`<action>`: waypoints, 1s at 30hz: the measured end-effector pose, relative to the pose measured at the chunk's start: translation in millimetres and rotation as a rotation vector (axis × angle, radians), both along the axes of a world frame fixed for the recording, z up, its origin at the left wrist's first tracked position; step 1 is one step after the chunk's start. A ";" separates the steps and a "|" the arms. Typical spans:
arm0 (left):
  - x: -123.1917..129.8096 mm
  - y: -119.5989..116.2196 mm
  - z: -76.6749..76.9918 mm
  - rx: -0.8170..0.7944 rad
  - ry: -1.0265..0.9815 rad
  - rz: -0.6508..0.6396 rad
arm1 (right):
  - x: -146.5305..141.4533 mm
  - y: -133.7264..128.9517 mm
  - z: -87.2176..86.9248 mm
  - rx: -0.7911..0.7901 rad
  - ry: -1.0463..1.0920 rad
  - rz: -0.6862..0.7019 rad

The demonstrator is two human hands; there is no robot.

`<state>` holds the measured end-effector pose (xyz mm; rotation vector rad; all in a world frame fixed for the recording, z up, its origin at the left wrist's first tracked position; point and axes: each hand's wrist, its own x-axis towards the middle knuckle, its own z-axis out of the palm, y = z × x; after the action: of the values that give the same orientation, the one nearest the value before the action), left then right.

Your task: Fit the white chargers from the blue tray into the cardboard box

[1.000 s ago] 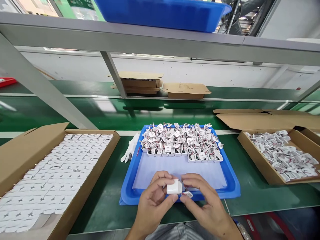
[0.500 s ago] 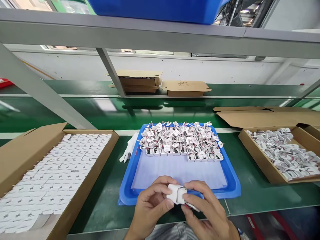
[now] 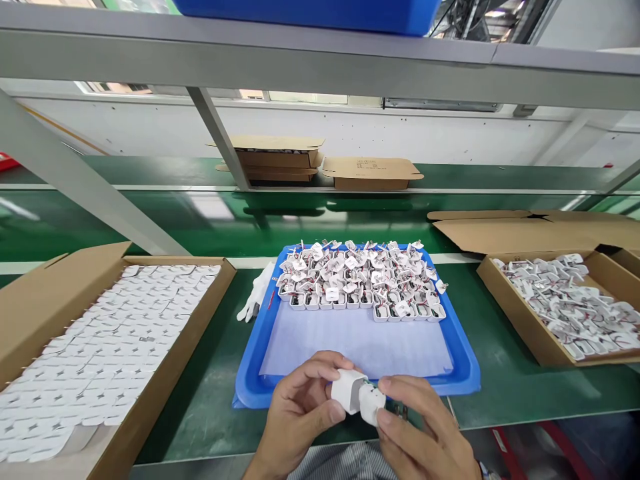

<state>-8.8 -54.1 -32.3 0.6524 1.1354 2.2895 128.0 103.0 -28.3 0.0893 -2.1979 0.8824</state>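
Near the front edge of the blue tray (image 3: 246, 373), my left hand (image 3: 307, 407) pinches a white plastic housing (image 3: 346, 391) between thumb and fingers. Close against its right side, my right hand (image 3: 420, 420) grips a white plug cap (image 3: 371, 403) with metal prongs pointing right. A bit of green shows between the two parts. Rows of small white housings (image 3: 345, 280) with red and dark wires and loose caps fill the back of the tray. A pale sheet (image 3: 355, 340) lines its front.
Left stands a carton (image 3: 210, 303) of white pieces in rows; right, another carton (image 3: 515, 320) of wired white parts. A white glove (image 3: 257, 293) lies left of the tray. A grey shelf beam (image 3: 320, 67) crosses above, with a blue bin (image 3: 310, 13) on it.
The cap in my right hand has turned, so its prongs now show on the right, and it sits at the housing's end. My right fingers have shifted slightly right. The view has tilted slightly.
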 end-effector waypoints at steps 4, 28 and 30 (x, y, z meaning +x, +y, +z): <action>0.4 0.6 2.5 0.028 0.000 -0.021 | -1.2 9.6 1.4 0.119 -0.027 0.034; 0.8 2.0 0.5 0.000 0.036 0.049 | -7.7 10.1 19.3 0.192 -0.106 0.060; 1.1 1.2 2.9 -0.022 0.046 0.056 | -7.3 6.5 20.3 0.117 -0.122 0.027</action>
<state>-7.6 -52.9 -29.4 0.6767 1.2130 2.3164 120.7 109.5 -8.1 0.1247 -2.3668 0.7913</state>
